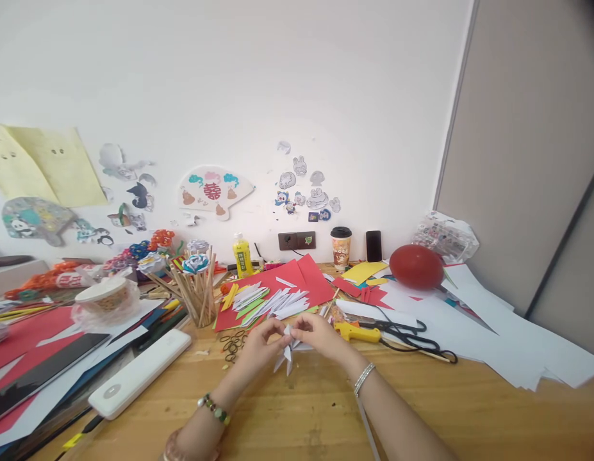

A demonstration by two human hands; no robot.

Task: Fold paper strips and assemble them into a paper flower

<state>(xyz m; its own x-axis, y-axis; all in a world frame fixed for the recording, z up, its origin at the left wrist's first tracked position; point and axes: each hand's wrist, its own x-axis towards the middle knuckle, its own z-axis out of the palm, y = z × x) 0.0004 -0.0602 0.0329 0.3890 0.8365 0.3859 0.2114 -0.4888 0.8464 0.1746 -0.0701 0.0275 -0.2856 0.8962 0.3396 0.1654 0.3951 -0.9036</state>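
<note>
Between my two hands, over the middle of the wooden table (258, 416), is a white folded-paper piece (288, 358) with pointed ends hanging down. The fingers of my left hand (266, 340) pinch it from the left. From the right, the thumb and fingers of my right hand (318, 334) close on its upper part. My fingers hide some of the folds. Just beyond my hands, a pile of folded white paper strips (282, 302) and a few green strips (253, 310) rests on red paper (318, 276).
A yellow glue gun (358, 332) and black cord lie right of my hands. Rubber bands (234, 344) are scattered to the left, near a bundle of sticks (199, 298) and a white power strip (141, 371). A red balloon (416, 266), a cup (341, 248) and a yellow bottle (241, 256) stand farther back.
</note>
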